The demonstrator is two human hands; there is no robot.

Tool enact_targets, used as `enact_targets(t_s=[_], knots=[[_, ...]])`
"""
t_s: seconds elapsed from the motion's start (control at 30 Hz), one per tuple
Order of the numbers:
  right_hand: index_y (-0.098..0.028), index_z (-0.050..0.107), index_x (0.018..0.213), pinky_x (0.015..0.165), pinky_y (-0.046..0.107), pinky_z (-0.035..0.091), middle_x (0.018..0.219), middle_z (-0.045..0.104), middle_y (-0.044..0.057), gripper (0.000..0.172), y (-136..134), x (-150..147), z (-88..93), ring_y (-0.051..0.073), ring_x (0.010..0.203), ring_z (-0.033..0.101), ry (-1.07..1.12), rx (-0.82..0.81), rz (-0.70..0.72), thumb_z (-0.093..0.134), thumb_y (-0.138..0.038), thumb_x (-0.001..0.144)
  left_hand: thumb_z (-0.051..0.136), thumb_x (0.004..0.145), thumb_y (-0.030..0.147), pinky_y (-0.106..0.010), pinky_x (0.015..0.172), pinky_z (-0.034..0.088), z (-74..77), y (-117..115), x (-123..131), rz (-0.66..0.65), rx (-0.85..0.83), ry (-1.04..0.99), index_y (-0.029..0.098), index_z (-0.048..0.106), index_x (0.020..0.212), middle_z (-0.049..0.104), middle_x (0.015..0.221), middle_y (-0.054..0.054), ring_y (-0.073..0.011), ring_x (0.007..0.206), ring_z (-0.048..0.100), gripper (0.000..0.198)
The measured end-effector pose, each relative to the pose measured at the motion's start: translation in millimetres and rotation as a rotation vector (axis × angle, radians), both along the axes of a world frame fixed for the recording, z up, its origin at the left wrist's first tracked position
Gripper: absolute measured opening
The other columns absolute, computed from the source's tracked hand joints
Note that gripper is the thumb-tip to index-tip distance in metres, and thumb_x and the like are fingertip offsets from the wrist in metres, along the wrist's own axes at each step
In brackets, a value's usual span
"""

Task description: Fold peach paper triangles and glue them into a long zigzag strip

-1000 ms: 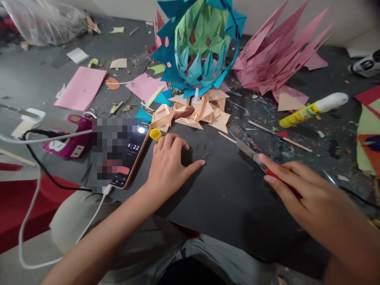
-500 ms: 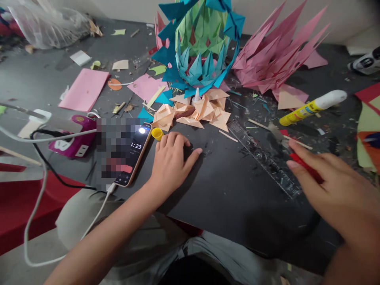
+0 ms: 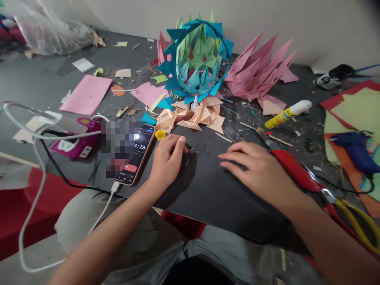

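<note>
Grip of the right hand (image 3: 252,162) is loose and empty, fingers extended to the left above the tabletop (image 3: 204,194). The left hand (image 3: 169,156) is half-curled, thumb uppermost; whether anything sits beneath it cannot be told. The red cutter (image 3: 297,170) lies just beyond the right hand, with the scissors (image 3: 328,195) close to its handle.

The likeliest trouble is a cut: the cutter's blade end seems uncovered, and a careless backward sweep of the right hand could meet it. The left hand is just beside the yellow cap (image 3: 160,135), so a nudge could send it rolling against the phone (image 3: 135,158) or among the peach papers (image 3: 203,113).

Half a second earlier, the right hand holds the cutter and the left thumb is spread wide; now the cutter is released, the thumb is drawn in, and the right hand covers most of the ruler (image 3: 233,132).
</note>
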State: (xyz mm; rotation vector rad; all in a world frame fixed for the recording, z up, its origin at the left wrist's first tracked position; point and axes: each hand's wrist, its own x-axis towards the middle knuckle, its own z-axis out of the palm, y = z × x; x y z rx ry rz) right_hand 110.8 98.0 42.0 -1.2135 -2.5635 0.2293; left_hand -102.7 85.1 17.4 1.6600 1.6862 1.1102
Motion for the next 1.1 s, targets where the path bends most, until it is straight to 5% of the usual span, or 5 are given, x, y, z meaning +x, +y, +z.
enact_targets(t_s=[0.17, 0.47, 0.83, 1.1], knots=[[-0.020, 0.068, 0.090, 0.075, 0.030, 0.038, 0.088, 0.060, 0.004, 0.016, 17, -36, -15.4, 0.017, 0.085, 0.054, -0.070, -0.047, 0.123, 0.053, -0.026, 0.085, 0.037, 0.090, 0.027, -0.026, 0.076, 0.041, -1.0, -2, -2, 0.024, 0.013, -0.067, 0.019, 0.051, 0.061, 0.059, 0.077, -0.001, -0.0137, 0.079, 0.055, 0.033], [-0.016, 0.061, 0.085, 0.070, 0.031, 0.033, 0.085, 0.059, 0.006, 0.018, 13, -40, -19.9, 0.019, 0.081, 0.051, -0.215, 0.096, 0.173, 0.045, -0.022, 0.089, 0.040, 0.089, 0.024, -0.027, 0.074, 0.041, -5.2, -6, -2, 0.024, 0.043, -0.117, 0.019, 0.052, 0.062, 0.058, 0.076, -0.001, -0.0137, 0.079, 0.055, 0.030], [-0.019, 0.057, 0.085, 0.073, 0.034, 0.038, 0.085, 0.056, 0.005, 0.013, 19, -30, -24.3, 0.021, 0.083, 0.054, 0.034, -0.029, 0.107, 0.048, -0.027, 0.087, 0.040, 0.089, 0.024, -0.027, 0.073, 0.040, -7.8, -5, -3, 0.018, 0.063, -0.107, 0.019, 0.052, 0.061, 0.057, 0.073, -0.001, -0.0136, 0.074, 0.054, 0.031], [-0.022, 0.047, 0.074, 0.067, 0.031, 0.040, 0.077, 0.050, 0.001, 0.020, 23, -30, -45.4, 0.018, 0.075, 0.050, 0.336, -0.170, -0.052, 0.060, -0.036, 0.079, 0.041, 0.089, 0.023, -0.028, 0.072, 0.040, -7.6, -6, -3, 0.015, 0.072, -0.115, 0.019, 0.052, 0.061, 0.057, 0.074, -0.001, -0.0137, 0.075, 0.054, 0.030]])
